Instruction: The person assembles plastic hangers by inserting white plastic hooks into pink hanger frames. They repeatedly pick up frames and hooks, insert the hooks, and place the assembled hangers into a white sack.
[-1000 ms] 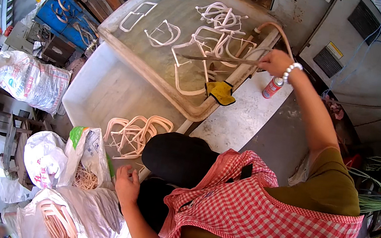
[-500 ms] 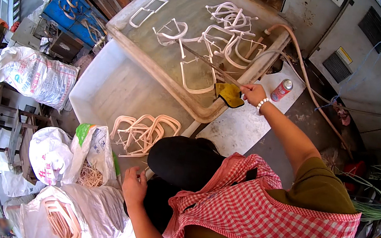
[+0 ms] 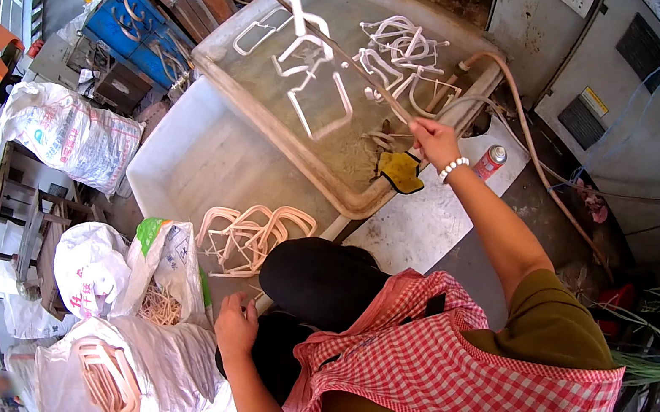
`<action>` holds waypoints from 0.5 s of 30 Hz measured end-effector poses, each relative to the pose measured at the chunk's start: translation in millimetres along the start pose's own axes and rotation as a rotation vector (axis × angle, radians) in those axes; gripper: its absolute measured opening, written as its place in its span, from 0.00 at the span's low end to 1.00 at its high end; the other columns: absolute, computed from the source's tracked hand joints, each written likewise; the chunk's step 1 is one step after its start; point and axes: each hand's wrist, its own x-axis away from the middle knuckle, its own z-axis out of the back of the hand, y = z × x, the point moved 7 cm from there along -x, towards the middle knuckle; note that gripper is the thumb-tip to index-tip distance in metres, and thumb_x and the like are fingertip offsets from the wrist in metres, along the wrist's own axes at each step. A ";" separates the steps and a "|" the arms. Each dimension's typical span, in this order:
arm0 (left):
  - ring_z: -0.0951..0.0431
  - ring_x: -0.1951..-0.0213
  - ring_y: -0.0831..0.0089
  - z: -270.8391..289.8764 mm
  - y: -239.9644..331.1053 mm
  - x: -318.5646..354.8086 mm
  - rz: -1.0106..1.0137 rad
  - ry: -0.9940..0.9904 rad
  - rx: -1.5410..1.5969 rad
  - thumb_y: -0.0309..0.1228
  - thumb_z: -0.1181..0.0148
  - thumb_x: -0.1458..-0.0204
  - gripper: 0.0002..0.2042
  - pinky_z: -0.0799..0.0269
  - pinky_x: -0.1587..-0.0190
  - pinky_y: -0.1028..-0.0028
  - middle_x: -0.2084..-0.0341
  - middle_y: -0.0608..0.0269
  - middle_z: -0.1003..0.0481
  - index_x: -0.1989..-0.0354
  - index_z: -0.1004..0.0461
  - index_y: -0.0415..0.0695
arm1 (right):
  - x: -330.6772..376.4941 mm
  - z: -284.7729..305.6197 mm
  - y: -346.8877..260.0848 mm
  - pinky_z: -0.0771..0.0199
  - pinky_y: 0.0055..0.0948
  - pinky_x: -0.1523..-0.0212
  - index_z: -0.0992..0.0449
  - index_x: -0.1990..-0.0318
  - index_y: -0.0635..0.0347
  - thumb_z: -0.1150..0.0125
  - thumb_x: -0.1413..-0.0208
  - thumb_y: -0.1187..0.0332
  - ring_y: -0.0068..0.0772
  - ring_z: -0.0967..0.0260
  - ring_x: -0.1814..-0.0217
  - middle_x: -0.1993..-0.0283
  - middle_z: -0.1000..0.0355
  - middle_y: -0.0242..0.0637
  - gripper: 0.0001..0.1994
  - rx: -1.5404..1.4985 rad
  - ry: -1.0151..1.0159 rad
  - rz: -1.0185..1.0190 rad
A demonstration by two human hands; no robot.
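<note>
My right hand [image 3: 436,143], with a white bead bracelet at its wrist, is closed around a long brown stick [image 3: 350,61]. The stick reaches over the far water-filled tub [image 3: 281,132]. Near its far end a pale bent tube frame [image 3: 312,26] touches the stick, seemingly raised from the water; whether it hangs on it I cannot tell. Other pale frames [image 3: 403,42] lie heaped in the water. Below my right hand a yellow work glove [image 3: 400,171] lies on the tub's rim. My left hand [image 3: 237,322] rests by my dark-clothed leg, holding nothing, fingers loosely apart.
Copper-coloured frames [image 3: 257,234] lie in the nearer white tub [image 3: 186,142]. A brown hose [image 3: 521,124] curves over the right rim, and a spray can [image 3: 491,160] stands on a white board [image 3: 422,220]. White sacks [image 3: 187,364] stand at the left.
My right hand has moved slightly up and left, swinging the stick's far end up and left. The pale frames by it have shifted and one seems lifted. My left hand stays put.
</note>
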 end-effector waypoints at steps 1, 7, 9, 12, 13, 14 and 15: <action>0.22 0.68 0.58 0.2 0.3 0.8 0.004 -0.002 -0.004 0.31 0.42 0.49 0.11 0.29 0.62 0.62 0.65 0.51 0.25 0.60 0.27 0.40 | 0.1 -1.7 -16.2 0.39 0.18 0.79 0.21 0.56 0.64 0.39 0.43 0.63 0.14 0.39 0.81 0.80 0.32 0.25 0.14 0.025 0.000 0.048; 0.22 0.68 0.58 -0.1 -0.1 0.3 0.005 -0.007 -0.013 0.31 0.42 0.49 0.10 0.29 0.62 0.61 0.64 0.51 0.25 0.61 0.27 0.40 | -3.4 -2.6 -54.4 0.40 0.18 0.79 0.21 0.57 0.63 0.40 0.43 0.63 0.14 0.40 0.80 0.80 0.32 0.25 0.13 0.056 -0.040 0.069; 0.22 0.68 0.57 -0.8 -1.1 0.0 0.005 -0.008 -0.020 0.31 0.42 0.49 0.10 0.29 0.62 0.61 0.64 0.51 0.25 0.61 0.27 0.40 | -1.4 -2.4 -53.6 0.40 0.18 0.79 0.21 0.58 0.63 0.40 0.43 0.63 0.14 0.40 0.81 0.80 0.31 0.25 0.13 0.080 -0.039 0.052; 0.22 0.68 0.57 0.4 1.0 -0.3 0.001 -0.007 -0.030 0.31 0.42 0.49 0.10 0.29 0.62 0.60 0.65 0.51 0.25 0.61 0.27 0.40 | -1.1 4.1 -32.8 0.41 0.19 0.80 0.21 0.58 0.62 0.40 0.44 0.63 0.15 0.40 0.82 0.80 0.31 0.26 0.13 0.095 -0.038 -0.017; 0.23 0.68 0.57 1.0 1.6 -0.1 0.002 -0.011 -0.031 0.31 0.42 0.49 0.10 0.29 0.62 0.60 0.65 0.51 0.25 0.60 0.27 0.40 | -1.2 5.6 -26.3 0.41 0.19 0.81 0.21 0.58 0.62 0.40 0.44 0.63 0.15 0.40 0.83 0.80 0.30 0.26 0.13 0.099 -0.029 -0.048; 0.23 0.68 0.57 1.0 1.8 -0.3 0.004 -0.014 -0.032 0.31 0.42 0.50 0.11 0.29 0.62 0.60 0.65 0.51 0.25 0.60 0.27 0.40 | -2.7 7.2 -19.1 0.41 0.20 0.81 0.21 0.58 0.62 0.40 0.44 0.62 0.15 0.41 0.83 0.80 0.30 0.26 0.13 0.102 -0.022 -0.079; 0.23 0.68 0.57 0.1 0.9 -1.3 0.005 -0.019 -0.029 0.32 0.42 0.50 0.11 0.29 0.62 0.60 0.65 0.51 0.25 0.60 0.27 0.40 | -5.8 9.5 -12.3 0.39 0.20 0.82 0.21 0.58 0.63 0.40 0.44 0.62 0.16 0.40 0.84 0.80 0.29 0.28 0.14 0.115 -0.014 -0.090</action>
